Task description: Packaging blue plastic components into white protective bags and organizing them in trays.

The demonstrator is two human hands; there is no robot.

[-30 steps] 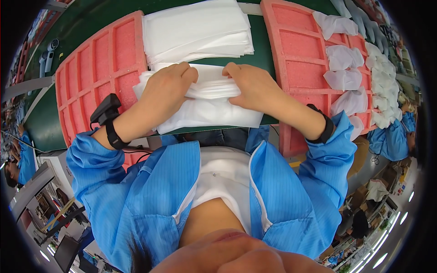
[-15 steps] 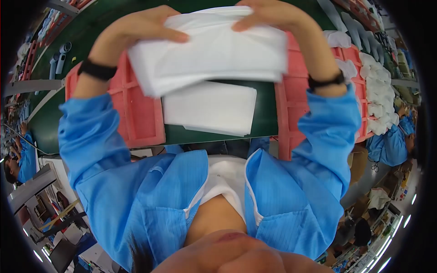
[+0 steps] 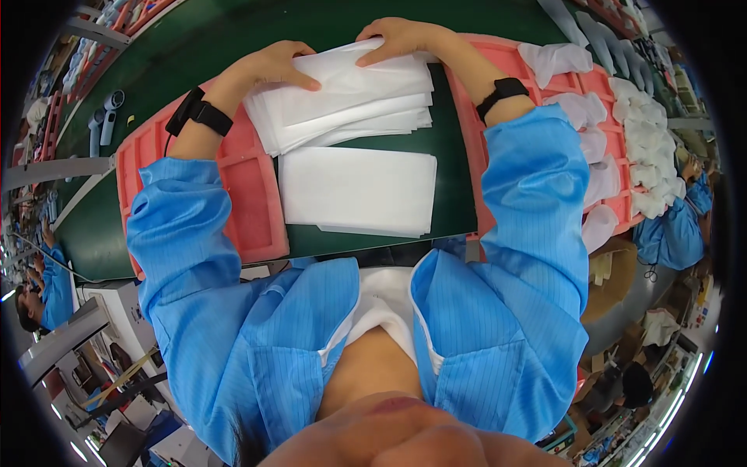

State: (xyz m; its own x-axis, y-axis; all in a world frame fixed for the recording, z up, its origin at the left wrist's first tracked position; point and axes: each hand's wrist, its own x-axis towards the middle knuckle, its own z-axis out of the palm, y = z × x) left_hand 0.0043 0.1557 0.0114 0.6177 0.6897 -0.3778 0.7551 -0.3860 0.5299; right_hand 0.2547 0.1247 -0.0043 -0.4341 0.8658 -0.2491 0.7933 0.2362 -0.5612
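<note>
Along the far edge of a fanned stack of thin white sheets (image 3: 342,97), my left hand (image 3: 274,66) grips the left corner with its thumb on top. My right hand (image 3: 401,40) pinches the same edge farther right, thumb over the top sheet and fingers curled behind. The held stack's near edges are spread in uneven layers. Closer to me, a second flat pile of white sheets (image 3: 358,187) lies on the green tabletop (image 3: 455,187), its lowest sheets slightly askew. Neither hand touches that pile.
Pink divided trays (image 3: 253,194) flank the sheets on the left, with another pink tray (image 3: 467,128) on the right. White-wrapped items (image 3: 556,61) sit in the right tray's cells. Pale blue handheld devices (image 3: 109,121) lie far left. Co-workers in blue (image 3: 56,284) are at both sides.
Both hands have moved leftward and a little lower with the held stack. Its layers now show fanned out, where they were blurred together. The near pile stays in place.
</note>
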